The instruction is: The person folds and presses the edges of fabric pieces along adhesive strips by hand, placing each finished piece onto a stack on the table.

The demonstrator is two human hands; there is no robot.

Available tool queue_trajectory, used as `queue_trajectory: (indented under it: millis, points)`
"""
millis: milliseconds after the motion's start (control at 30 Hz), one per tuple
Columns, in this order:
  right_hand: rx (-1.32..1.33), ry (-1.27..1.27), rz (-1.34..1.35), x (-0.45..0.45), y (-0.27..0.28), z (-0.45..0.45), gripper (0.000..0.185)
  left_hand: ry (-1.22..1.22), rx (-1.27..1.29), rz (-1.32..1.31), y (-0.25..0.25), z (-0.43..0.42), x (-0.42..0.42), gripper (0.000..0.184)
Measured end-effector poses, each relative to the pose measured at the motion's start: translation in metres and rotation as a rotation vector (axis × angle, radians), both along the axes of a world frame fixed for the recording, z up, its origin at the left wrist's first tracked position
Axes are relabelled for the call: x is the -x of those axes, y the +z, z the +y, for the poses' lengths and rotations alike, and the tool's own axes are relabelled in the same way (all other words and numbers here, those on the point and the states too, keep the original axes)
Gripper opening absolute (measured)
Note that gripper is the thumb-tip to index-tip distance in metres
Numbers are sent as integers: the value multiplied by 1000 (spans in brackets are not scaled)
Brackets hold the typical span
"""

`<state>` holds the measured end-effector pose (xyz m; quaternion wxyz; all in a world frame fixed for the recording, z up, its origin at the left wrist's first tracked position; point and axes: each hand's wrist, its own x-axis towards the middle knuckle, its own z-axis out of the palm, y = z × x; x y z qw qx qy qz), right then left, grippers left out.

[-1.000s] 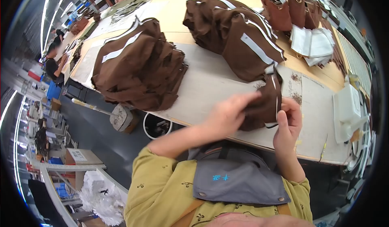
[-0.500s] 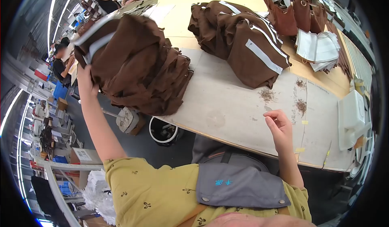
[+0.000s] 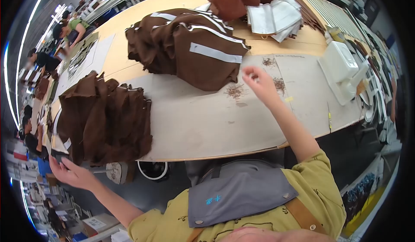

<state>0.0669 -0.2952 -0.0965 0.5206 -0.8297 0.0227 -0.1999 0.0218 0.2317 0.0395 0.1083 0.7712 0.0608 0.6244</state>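
Observation:
A stack of dark brown fabric pieces (image 3: 103, 121) with white strips along its edge lies at the table's left side. My left hand (image 3: 71, 173) is beside its lower left corner, fingers apart and holding nothing. In the middle lies a larger brown fabric pile (image 3: 207, 69) with white strips on top. Close to that pile's right tip is my right hand (image 3: 260, 83), its fingers curled in. Whatever those fingers may hold is too small or hidden to make out. Brown thread scraps (image 3: 234, 91) are scattered below the hand.
Brown bags (image 3: 227, 4) and white pieces (image 3: 274, 17) are at the back of the table (image 3: 194, 129). A white container (image 3: 339, 64) and a yellow pen-like tool (image 3: 329, 120) lie to the right. A bucket (image 3: 153, 171) stands under the front edge. Other people work at left.
The left fabric stack, lifted at one side by my left hand before, now lies lower on the table, released. My right hand has moved up towards the middle pile. The view has turned right.

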Motion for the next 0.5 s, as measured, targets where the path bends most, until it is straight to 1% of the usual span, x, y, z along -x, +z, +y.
queue_trajectory:
  millis: [33, 67, 100, 133, 167, 233, 300, 333, 367, 400, 433, 500]
  points:
    - [-34, -75, 32, -21, -8, -13, 28, -95, 7, -86, -7, -24, 7, 33]
    - [-69, -147, 61, -44, -20, -27, 36, -75, -147, -48, -24, -39, 14, 29]
    - [-45, -223, 81, -71, -41, -42, 40, -51, -303, -13, -46, -51, 21, 25]
    - [-25, -297, 101, -92, -55, -55, 44, -263, -442, 65, -59, -70, 27, 20]
    - [-28, -305, 99, -104, -57, -61, 44, -427, -541, 163, -78, -88, 26, 24]
    - [-248, -298, 448, -122, -56, -64, 52, -657, -483, 388, -108, -132, 28, 31]
    - [-272, -290, 409, -134, -54, -67, 52, -802, -335, 569, -131, -164, 36, 33]
    - [-316, -226, 442, -140, -55, -69, 50, -858, -263, 631, -141, -178, 40, 33]
    - [-360, -160, 475, -146, -57, -72, 48, -861, -264, 638, -145, -189, 43, 33]
    - [-433, -119, 392, -146, -54, -69, 43, -948, -229, 698, -148, -199, 43, 33]
    - [-436, -119, 394, -143, -53, -65, 43, -1034, -194, 754, -148, -206, 42, 33]
    - [-433, -188, 116, -132, -45, -50, 39, -1079, -227, 786, -143, -215, 40, 33]
